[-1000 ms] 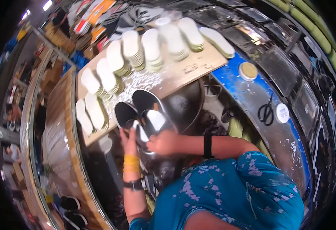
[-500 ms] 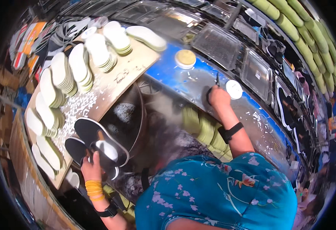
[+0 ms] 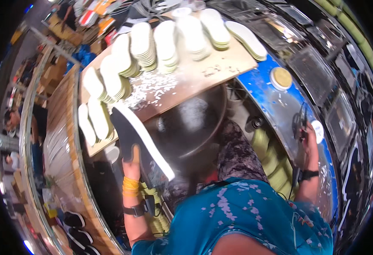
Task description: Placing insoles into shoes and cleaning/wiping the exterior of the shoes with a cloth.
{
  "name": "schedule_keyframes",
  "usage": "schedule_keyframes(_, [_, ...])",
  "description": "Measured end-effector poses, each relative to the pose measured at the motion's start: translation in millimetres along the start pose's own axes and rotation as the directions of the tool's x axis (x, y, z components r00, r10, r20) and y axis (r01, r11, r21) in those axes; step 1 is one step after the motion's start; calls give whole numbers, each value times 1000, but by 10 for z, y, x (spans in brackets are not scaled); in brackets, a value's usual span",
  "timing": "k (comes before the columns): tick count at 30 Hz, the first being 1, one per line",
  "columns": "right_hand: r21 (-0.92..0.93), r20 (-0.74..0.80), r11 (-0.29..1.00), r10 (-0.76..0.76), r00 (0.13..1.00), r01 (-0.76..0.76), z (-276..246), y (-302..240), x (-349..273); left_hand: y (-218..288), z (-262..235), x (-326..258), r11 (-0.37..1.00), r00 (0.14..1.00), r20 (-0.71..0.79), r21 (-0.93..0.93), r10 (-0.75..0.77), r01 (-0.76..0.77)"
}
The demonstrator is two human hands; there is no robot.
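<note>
Left of the tub (image 3: 210, 138), the black shoe (image 3: 131, 134) seems best held steady by the left hand (image 3: 131, 161), its fingers closed on it. Its long axis slants from the tub's far left to near left, sole facing the tub; toe end unclear. Right of the tub, the right hand (image 3: 309, 136) has curled fingers at the scissors (image 3: 302, 119); whether gripping, I cannot tell.

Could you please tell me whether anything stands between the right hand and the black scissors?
Nothing visible does: the right hand is already at the black scissors, though blur hides its exact grip. The round white disc sits beside the hand, not between.
</note>
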State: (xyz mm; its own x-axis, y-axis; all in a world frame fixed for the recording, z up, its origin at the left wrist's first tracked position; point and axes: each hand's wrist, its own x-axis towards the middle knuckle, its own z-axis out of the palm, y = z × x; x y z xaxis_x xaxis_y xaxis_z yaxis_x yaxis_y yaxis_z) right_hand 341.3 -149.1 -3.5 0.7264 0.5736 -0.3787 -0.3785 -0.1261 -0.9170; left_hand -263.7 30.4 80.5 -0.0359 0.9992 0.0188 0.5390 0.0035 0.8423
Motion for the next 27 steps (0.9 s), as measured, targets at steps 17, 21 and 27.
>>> schedule_keyframes(17, [-191, 966, 716, 15, 258, 671, 3742, 71, -2122, -422, -495, -840, 433, 910, 238, -819, -341, 376])
schedule_keyframes(21, [-166, 967, 625, -49, 251, 763, 3812, -20, -2262, -533, -540, -950, 387, 895, 266, -830, -359, 402])
schedule_keyframes(27, [-240, 944, 508, -77, 321, 827, 3743, 75, -2290, -581, -518, -1022, 325, 876, 315, -839, -366, 437])
